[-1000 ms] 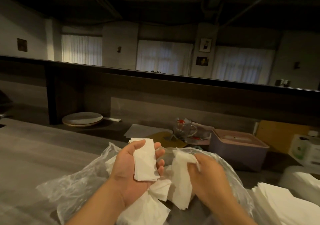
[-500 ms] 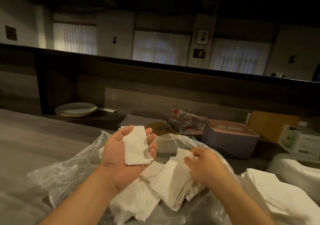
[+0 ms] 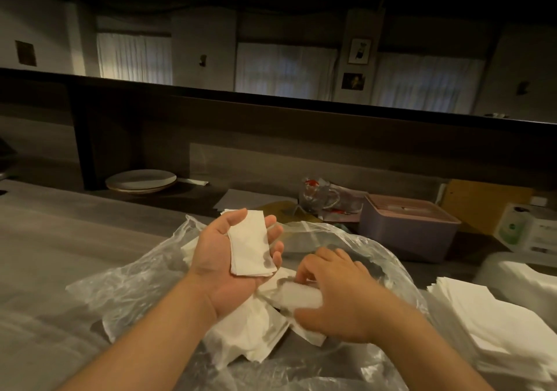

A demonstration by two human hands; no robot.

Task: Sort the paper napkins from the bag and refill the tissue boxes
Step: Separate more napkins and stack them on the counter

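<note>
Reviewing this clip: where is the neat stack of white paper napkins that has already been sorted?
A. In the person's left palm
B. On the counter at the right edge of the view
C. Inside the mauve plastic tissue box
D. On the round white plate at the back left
B: the neat stack of white paper napkins lies on the counter at the right edge, beside the clear plastic bag, apart from both hands.

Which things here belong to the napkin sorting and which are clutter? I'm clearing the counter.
Job: clear plastic bag; loose napkins; napkins in left hand; stacked napkins; pink tissue box.
Clutter: plates; glass mug; white carton.
</note>
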